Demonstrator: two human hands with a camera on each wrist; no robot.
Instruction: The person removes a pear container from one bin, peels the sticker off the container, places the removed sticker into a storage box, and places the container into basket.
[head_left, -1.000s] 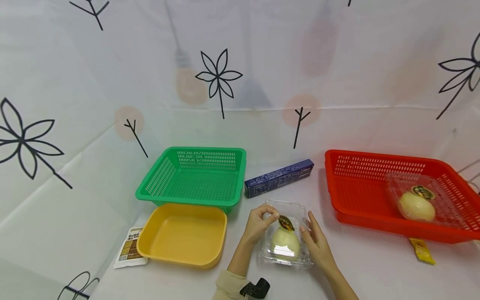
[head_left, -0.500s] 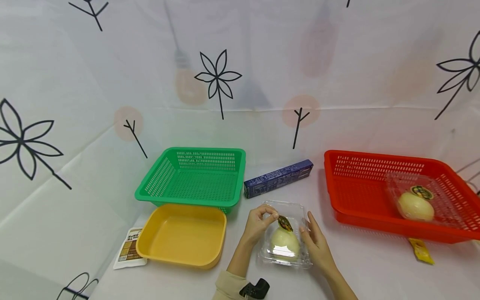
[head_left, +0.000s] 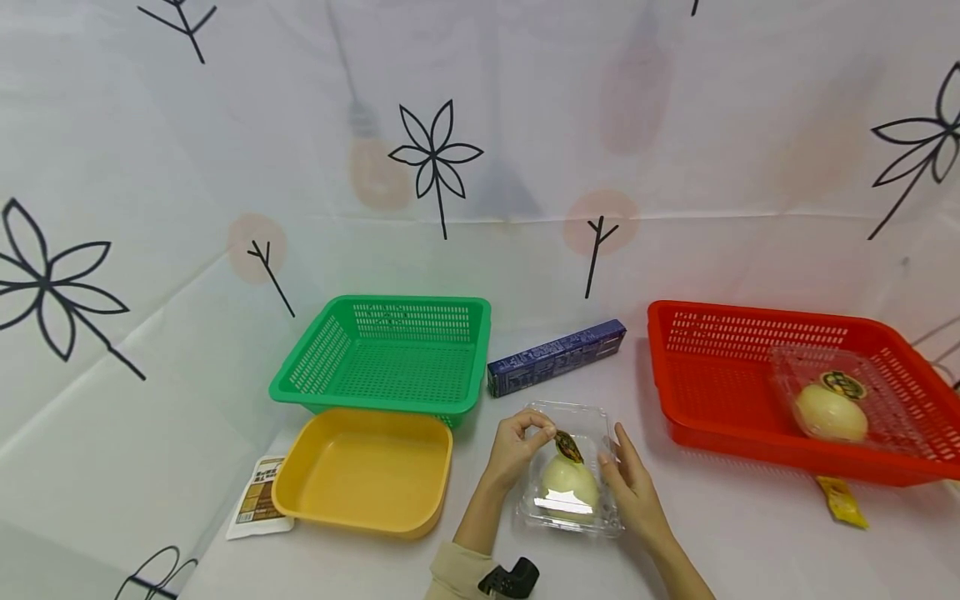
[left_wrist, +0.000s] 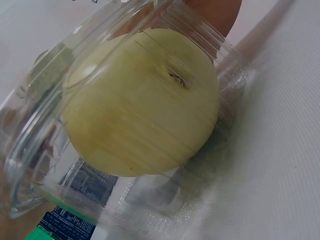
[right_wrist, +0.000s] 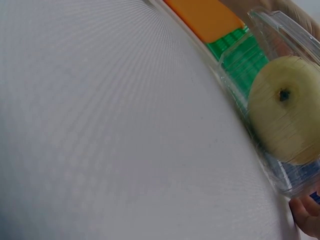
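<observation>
A clear plastic clamshell container [head_left: 538,493] stands on the white table with a pale yellow-green round fruit [head_left: 570,482] inside. On its lid is a dark oval sticker [head_left: 569,447] with gold print, which looks tilted up at its left edge. My left hand [head_left: 513,450] pinches that edge between thumb and fingertips. My right hand [head_left: 633,492] holds the container's right side, thumb on the lid and fingers along the outer wall. Close up, the left wrist view shows the fruit [left_wrist: 145,105] through the plastic; only the fingertips of my right hand [right_wrist: 306,214] show in the right wrist view.
Behind the container lies a long blue box [head_left: 557,358]. To the left are a green basket [head_left: 480,358], a yellow tub [head_left: 427,521] and a white-brown packet [head_left: 261,500]. A red basket [head_left: 735,450] at right holds another boxed fruit [head_left: 832,414]; a yellow sachet [head_left: 843,502] lies before it.
The sticker looks slightly narrower, its left edge tilting up more under my left fingertips. The container and my right hand keep their place.
</observation>
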